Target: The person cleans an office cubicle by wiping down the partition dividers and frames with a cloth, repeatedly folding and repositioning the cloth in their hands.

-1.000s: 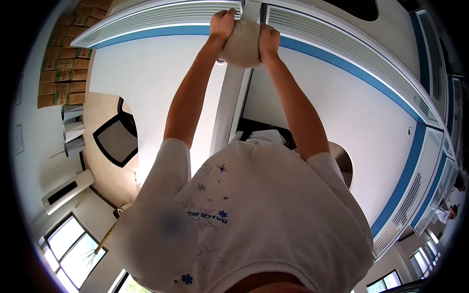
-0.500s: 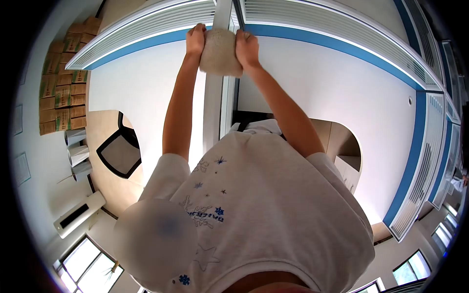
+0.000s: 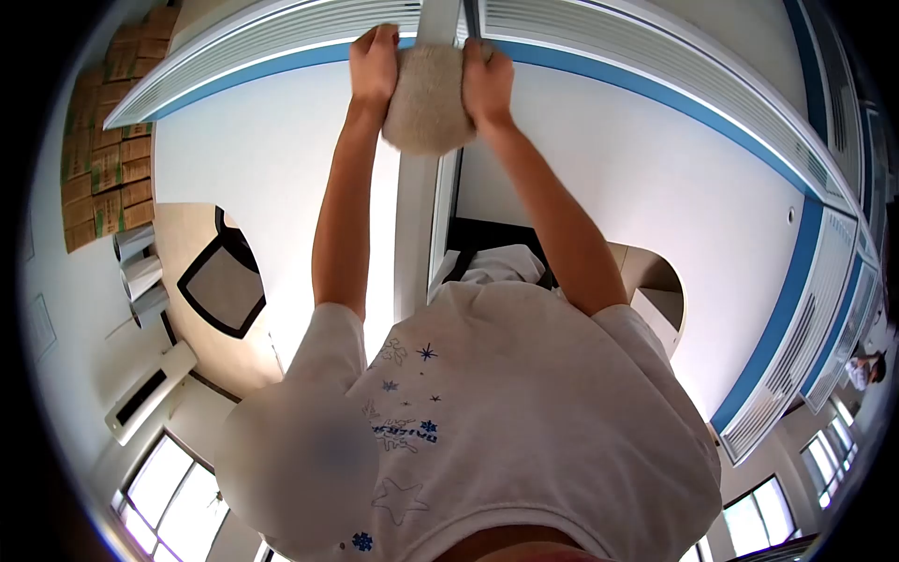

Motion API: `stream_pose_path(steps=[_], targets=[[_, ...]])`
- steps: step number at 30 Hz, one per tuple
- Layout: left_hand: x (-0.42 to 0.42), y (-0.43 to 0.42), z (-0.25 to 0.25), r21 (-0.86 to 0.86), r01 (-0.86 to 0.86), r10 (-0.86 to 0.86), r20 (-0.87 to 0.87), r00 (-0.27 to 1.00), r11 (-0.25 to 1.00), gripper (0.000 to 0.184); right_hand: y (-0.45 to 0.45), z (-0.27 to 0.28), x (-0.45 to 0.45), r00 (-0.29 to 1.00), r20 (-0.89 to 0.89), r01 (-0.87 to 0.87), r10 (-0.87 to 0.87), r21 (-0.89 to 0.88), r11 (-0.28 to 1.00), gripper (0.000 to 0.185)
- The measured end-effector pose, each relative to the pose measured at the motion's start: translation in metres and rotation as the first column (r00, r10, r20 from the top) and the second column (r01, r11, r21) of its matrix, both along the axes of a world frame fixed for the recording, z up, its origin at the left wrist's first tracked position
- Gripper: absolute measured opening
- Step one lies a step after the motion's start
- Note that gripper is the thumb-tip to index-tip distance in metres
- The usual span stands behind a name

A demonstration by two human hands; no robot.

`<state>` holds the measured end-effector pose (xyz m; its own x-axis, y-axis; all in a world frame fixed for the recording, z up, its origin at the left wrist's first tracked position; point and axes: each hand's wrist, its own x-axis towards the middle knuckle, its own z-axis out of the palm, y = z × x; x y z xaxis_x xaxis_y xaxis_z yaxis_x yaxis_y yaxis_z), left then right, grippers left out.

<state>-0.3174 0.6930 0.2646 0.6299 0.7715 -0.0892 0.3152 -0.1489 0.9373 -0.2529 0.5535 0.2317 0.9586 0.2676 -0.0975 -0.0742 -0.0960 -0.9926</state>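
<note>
A beige, fuzzy cloth (image 3: pixel 427 101) hangs between my two hands over the light grey partition post (image 3: pixel 417 225). My left hand (image 3: pixel 375 64) is closed on the cloth's left edge, with its fingers curled near the top. On the opposite edge, my right hand (image 3: pixel 488 82) grips the cloth in the same way. Both arms stretch out ahead of my body. The cloth hides part of the post; I cannot tell whether it touches it.
White desk surfaces (image 3: pixel 272 150) lie on both sides of the post, bordered by blue-and-white partition panels (image 3: pixel 637 98). Stacked cardboard boxes (image 3: pixel 108 173) stand at the left. A dark-framed chair (image 3: pixel 225 286) is below them. Another person (image 3: pixel 863 368) shows at the far right.
Both hands and the cloth sit slightly higher in the view, and the right hand is a little further right. The surroundings have shifted somewhat with the camera. The grip is kept.
</note>
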Motion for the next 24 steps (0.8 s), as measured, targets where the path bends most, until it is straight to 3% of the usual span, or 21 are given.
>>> stream_pose_path(steps=[8, 15, 18, 21, 22, 23, 24], targets=[[0.061, 0.034, -0.013, 0.023, -0.021, 0.023, -0.047, 0.999, 0.999, 0.037, 0.030, -0.004, 0.047, 0.993, -0.116, 0.025, -0.027, -0.018, 1.000, 0.040], [0.058, 0.039, -0.021, 0.110, -0.103, 0.108, -0.040, 0.993, 0.989, 0.036, 0.023, 0.004, 0.047, 0.999, -0.051, 0.001, -0.009, -0.150, 0.989, 0.042], [0.054, 0.047, -0.042, 0.258, -0.056, 0.053, 0.020, 0.998, 0.964, 0.040, 0.016, 0.004, 0.035, 0.997, -0.039, 0.052, -0.060, -0.182, 0.982, 0.048], [0.034, 0.036, -0.034, 0.180, 0.016, -0.014, -0.015, 1.000, 0.984, 0.041, -0.001, -0.003, 0.014, 0.996, -0.057, 0.057, -0.066, -0.145, 0.988, 0.050], [0.027, 0.048, -0.054, 0.518, 0.171, -0.128, -0.117, 0.985, 0.838, 0.040, -0.006, -0.004, 0.005, 0.995, -0.087, 0.037, -0.045, -0.091, 0.995, 0.049], [0.014, 0.026, -0.029, 0.106, 0.037, -0.033, -0.043, 0.999, 0.994, 0.039, -0.008, -0.013, -0.002, 0.991, -0.135, 0.011, -0.018, -0.051, 0.999, 0.045], [0.002, 0.017, -0.029, 0.114, 0.040, -0.041, 0.010, 0.999, 0.993, 0.042, -0.013, -0.017, -0.013, 0.991, -0.132, 0.013, -0.016, -0.028, 1.000, 0.045]])
